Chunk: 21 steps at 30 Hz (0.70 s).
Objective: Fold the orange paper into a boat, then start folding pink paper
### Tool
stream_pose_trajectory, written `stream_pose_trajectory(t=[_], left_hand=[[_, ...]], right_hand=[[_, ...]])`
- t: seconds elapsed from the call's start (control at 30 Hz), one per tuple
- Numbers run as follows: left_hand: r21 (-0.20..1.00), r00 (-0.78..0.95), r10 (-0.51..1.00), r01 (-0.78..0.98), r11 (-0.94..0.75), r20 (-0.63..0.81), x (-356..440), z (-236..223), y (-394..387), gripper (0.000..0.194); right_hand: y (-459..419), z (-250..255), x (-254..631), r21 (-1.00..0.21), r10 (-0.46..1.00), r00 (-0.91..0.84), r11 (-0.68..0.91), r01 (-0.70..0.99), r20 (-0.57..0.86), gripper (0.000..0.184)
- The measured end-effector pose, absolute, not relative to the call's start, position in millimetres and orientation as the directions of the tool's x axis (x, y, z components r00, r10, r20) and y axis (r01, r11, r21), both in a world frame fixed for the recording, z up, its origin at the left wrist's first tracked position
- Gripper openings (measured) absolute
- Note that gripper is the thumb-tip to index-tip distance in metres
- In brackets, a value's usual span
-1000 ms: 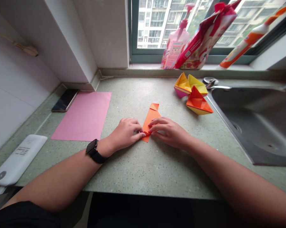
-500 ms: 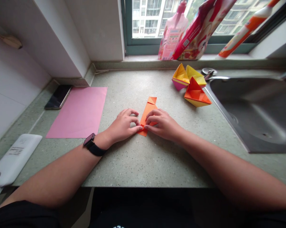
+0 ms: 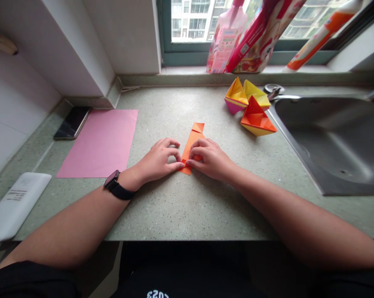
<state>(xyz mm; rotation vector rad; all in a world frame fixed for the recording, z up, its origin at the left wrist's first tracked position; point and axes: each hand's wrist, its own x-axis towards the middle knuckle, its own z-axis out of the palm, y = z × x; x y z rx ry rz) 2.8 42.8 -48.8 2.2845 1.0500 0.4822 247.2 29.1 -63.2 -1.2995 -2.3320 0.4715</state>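
Note:
A folded strip of orange paper lies on the speckled countertop, its far end showing a small folded flap. At its near end my left hand pinches the left edge between thumb and index finger, the other fingers curled above the counter. My right hand grips the same near end from the right, thumb against the paper and fingers bent over it, hiding part of the strip. The two thumb tips almost meet at a small fold there.
Pink paper lies at left, with a phone at its corner and a white power bank nearer. Folded paper boats stand at back right beside the steel sink. A pink bottle stands on the windowsill.
The view has tilted slightly, shifting everything up a little. Both hands keep their hold on the orange paper, with barely any finger movement.

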Motion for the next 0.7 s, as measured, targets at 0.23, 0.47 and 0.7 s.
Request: stream_pose_trajectory(t=[0.23,0.47,0.7], left_hand=[[0.662,0.667,0.743,0.534,-0.527,0.053,-3.5,-47.1,50.2,0.014],[0.673,0.672,0.740,0.536,-0.510,0.026,-4.9,-44.2,49.8,0.012],[0.667,0.672,0.739,0.529,-0.524,0.048,-3.6,-42.7,48.7,0.012]], right_hand=[[29.4,-63.5,245.1,-0.467,0.865,-0.461,0.497,0.731,0.199,0.014],[29.1,-66.1,244.0,-0.450,0.867,-0.456,0.494,0.744,0.198,0.010],[29.0,-65.6,244.1,-0.435,0.864,-0.462,0.502,0.748,0.201,0.012]])
